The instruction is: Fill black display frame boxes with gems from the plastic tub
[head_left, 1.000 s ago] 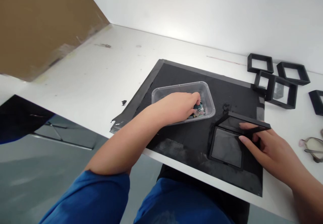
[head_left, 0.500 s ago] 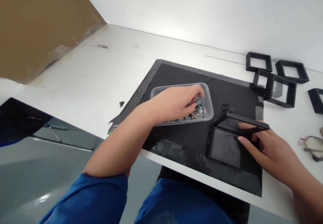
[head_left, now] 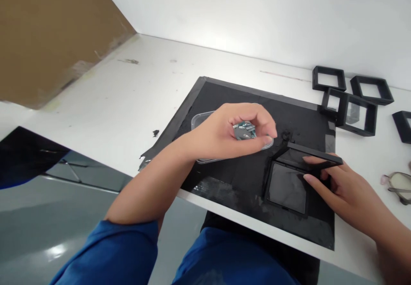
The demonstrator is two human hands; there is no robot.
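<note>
- In the head view, the left hand [head_left: 218, 133] is hovering over the clear plastic box [head_left: 199, 118], hiding much of it; its fingers are forming a ring with the thumb, tips close together, and I cannot tell whether they are pinching anything.
- Small glinting pieces [head_left: 245, 130] are showing through that ring, lying in the box.
- The right hand [head_left: 349, 191] is gripping the right side of the hinged black frame [head_left: 287, 186], its fingers passing behind the raised far half and its thumb lying by the lower half.
- The frame is standing open on the black mat [head_left: 231, 195], to the right of the box and nearer.
- The mat is covering part of the white desk [head_left: 157, 79], reaching close to the near edge.
- Several square black frames [head_left: 359, 129] are sitting at the far right.
- Glasses [head_left: 401, 182] are lying at the right edge, nearer than those frames.
- A dark scrap [head_left: 156, 133] is lying just left of the mat.
</note>
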